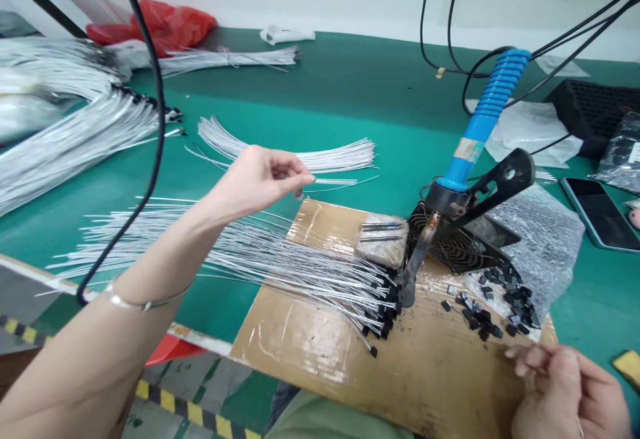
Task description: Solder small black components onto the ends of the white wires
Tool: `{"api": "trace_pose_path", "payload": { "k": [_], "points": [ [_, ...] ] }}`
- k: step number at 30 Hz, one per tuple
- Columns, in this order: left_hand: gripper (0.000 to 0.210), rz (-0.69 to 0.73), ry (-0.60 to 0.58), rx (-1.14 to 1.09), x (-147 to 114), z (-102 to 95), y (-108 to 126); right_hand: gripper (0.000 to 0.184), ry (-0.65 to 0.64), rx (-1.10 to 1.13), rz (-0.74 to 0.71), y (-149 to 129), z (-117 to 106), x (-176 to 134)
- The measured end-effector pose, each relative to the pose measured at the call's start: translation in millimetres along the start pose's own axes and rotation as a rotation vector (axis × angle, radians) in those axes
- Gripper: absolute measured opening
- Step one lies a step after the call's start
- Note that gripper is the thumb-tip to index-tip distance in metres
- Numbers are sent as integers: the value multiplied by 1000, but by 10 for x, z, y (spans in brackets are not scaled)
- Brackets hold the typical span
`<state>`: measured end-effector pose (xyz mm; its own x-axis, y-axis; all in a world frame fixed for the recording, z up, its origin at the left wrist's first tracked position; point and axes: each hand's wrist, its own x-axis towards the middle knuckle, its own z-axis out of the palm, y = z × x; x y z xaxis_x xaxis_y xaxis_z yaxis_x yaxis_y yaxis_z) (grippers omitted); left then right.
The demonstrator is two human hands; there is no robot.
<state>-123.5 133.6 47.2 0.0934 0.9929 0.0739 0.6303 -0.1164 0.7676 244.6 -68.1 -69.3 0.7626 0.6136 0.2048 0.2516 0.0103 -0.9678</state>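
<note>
My left hand [273, 176] is closed in a pinch over the green table, with a thin white wire [336, 181] at its fingertips. Just behind it lies a loose bundle of white wires [340, 155]. Below my left forearm spreads a larger bunch of white wires [300, 269], its black-tipped ends [385, 312] gathered on a brown board. My right hand [570, 389] is at the board's lower right with fingers curled together; what they hold, if anything, is hidden. Small black pieces [480, 316] lie scattered near it.
A blue-handled soldering iron [487, 116] slants in a black stand [493, 189], tip down beside the black wire ends. A phone [603, 212] and bubble wrap [553, 246] are to the right. More wire bundles [85, 139] lie left, and a black cable [157, 112] hangs in front.
</note>
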Motion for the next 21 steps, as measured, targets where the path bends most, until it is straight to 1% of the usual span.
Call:
{"api": "trace_pose_path", "payload": {
  "k": [1, 2, 3, 4, 5, 7, 8, 10, 12, 13, 14, 16, 21],
  "points": [
    [24, -4, -86, -26, -126, -59, 56, 35, 26, 49, 14, -13, 5, -9],
    [23, -35, -191, -59, -252, -100, 104, 35, 59, 90, 28, -27, 7, -23],
    [19, -78, -298, -94, -375, -117, 142, 33, 62, 114, 31, -45, 8, -46],
    [19, -107, -377, -138, -492, -108, 169, 32, -2, 126, 14, -69, 10, -80],
    [19, -134, -447, -179, -599, -74, 185, 31, -106, 132, -8, -103, 16, -125],
    [18, -160, -522, -250, -780, 53, 189, 33, -381, 113, -29, -209, 53, -250],
    [18, -169, -540, -280, -855, 133, 181, 34, -494, 85, -5, -280, 90, -324],
    [19, -181, -544, -331, -973, 293, 157, 33, -639, 41, 50, -438, 200, -470],
    [21, -192, -535, -355, -1060, 418, 135, 37, -804, 68, 57, -578, 332, -577],
    [21, -196, -526, -359, -1094, 461, 128, 39, -861, 83, 58, -630, 394, -608],
    [21, -195, -519, -361, -1123, 491, 124, 38, -894, 89, 51, -666, 447, -624],
    [20, -190, -508, -365, -1166, 523, 119, 35, -918, 76, 18, -698, 517, -622],
    [20, -182, -517, -389, -1189, 542, 93, 30, -938, 37, -114, -670, 537, -573]
  ]
}}
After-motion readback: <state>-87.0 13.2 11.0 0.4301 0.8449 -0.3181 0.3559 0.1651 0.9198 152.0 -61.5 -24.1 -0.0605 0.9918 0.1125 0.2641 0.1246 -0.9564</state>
